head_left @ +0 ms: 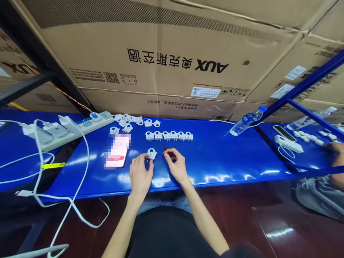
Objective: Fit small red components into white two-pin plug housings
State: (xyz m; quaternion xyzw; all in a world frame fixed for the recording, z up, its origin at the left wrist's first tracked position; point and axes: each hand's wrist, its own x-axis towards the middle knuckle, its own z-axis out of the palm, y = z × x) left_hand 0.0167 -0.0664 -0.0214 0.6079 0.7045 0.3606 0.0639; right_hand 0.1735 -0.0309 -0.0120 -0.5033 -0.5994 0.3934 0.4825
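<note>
My left hand (pixel 141 172) pinches a small white plug (pixel 152 153) with a ring-shaped top and metal prongs, just above the blue table (pixel 215 157). To its right, the thumb and fingertips of my right hand (pixel 176 165) are closed on a small red-and-black piece (pixel 165 147), too small to make out fully. Beyond both hands stands a row of several similar white plugs (pixel 166 135), prongs pointing toward me. More white plugs (pixel 129 122) lie in a loose pile at the back left. A lit phone (pixel 117 152) rests left of my left hand.
A white power strip (pixel 77 130) with chargers and trailing white cables (pixel 86 172) is at the left. At the right stand a water bottle (pixel 247 122) and a blue metal frame (pixel 303 82). Large cardboard boxes (pixel 166 32) wall off the back. Another person's hand (pixel 337 154) shows at far right.
</note>
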